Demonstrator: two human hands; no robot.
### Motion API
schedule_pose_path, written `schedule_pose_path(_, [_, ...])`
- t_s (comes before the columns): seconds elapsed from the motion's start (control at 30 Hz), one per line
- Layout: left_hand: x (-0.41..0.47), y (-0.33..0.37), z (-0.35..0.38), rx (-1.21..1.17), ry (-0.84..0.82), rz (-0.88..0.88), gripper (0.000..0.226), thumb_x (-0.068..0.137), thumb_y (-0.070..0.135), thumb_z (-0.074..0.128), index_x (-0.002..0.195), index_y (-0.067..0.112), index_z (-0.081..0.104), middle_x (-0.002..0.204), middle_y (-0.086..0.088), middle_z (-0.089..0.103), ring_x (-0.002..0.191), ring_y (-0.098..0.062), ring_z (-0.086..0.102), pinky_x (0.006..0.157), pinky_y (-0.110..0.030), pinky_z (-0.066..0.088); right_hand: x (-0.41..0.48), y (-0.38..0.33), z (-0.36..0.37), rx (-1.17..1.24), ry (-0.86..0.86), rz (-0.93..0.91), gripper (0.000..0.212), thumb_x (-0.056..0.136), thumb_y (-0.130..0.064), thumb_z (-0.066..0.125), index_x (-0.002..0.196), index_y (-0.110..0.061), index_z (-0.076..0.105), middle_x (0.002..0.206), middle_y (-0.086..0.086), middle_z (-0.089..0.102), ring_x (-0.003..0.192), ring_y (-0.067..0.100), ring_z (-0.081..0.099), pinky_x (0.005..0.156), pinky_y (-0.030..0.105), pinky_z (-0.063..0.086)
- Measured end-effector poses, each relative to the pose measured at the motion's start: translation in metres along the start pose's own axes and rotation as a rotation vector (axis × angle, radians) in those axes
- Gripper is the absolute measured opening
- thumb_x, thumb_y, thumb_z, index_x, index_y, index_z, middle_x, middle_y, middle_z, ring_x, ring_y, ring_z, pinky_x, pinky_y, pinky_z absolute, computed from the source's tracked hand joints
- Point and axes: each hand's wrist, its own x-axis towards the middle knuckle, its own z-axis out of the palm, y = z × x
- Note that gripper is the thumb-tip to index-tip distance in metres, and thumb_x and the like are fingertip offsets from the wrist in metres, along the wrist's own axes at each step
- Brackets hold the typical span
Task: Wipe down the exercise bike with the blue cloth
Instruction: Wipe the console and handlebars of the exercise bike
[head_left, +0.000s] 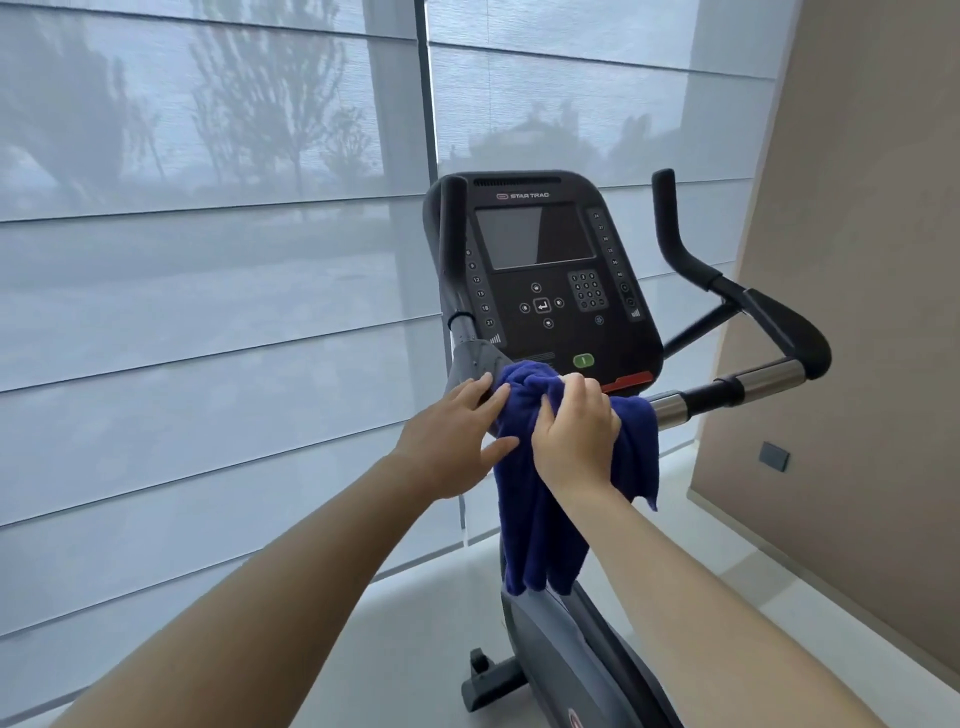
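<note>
The exercise bike stands ahead of me, its black console facing me with a dark screen. A blue cloth is draped over the handlebar just below the console and hangs down in front of the bike's post. My right hand grips a bunched part of the cloth on top of the bar. My left hand lies with straight fingers against the cloth's left side and the grey bar joint. The right handlebar curves up, black with a chrome section.
A large window with translucent blinds fills the left and back. A beige wall with a dark socket stands close on the right. The bike's grey body and foot rest on a pale floor.
</note>
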Motion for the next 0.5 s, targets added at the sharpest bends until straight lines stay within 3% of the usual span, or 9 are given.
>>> schedule_pose_path(0.2, [0.013,-0.023,-0.006,0.006,-0.053,0.093,0.071,0.090,0.063,0.022,0.149,0.028,0.002,0.158,0.012,0.006,0.144,-0.008,0.005,0.111,-0.033,0.027,0.008,-0.004,0.003,0.109,0.022,0.036,0.016,0.094,-0.014,0.049,0.106,-0.006,0.056,0.107,0.011,0.060,0.102,0.029,0.052,0.090,0.038,0.039])
schedule_pose_path(0.37, [0.042,-0.022,-0.012,0.002,0.012,0.155,0.072,0.093,0.054,0.033,0.149,0.021,0.003,0.158,0.010,0.007,0.144,-0.007,0.005,0.111,-0.024,0.019,0.040,-0.011,0.007,0.113,-0.172,0.004,0.021,0.096,-0.016,0.042,0.108,-0.005,0.055,0.110,0.014,0.060,0.102,0.029,0.053,0.088,0.037,0.042])
schedule_pose_path(0.43, [0.057,-0.024,-0.015,-0.021,-0.001,0.163,0.069,0.094,0.047,0.038,0.149,0.020,0.008,0.156,0.009,0.018,0.142,-0.010,0.015,0.109,-0.026,0.026,0.054,-0.014,0.011,0.130,-0.232,-0.003,0.021,0.097,-0.016,0.040,0.107,-0.005,0.055,0.108,0.014,0.060,0.098,0.028,0.055,0.083,0.034,0.042])
schedule_pose_path(0.5, [0.067,-0.025,-0.018,-0.074,-0.043,0.124,0.058,0.094,0.038,0.043,0.145,0.018,0.024,0.145,0.005,0.040,0.131,-0.018,0.038,0.100,-0.034,0.041,0.061,-0.015,0.014,0.152,-0.257,0.004,0.021,0.097,-0.016,0.040,0.107,-0.007,0.055,0.109,0.012,0.061,0.097,0.026,0.056,0.078,0.031,0.041])
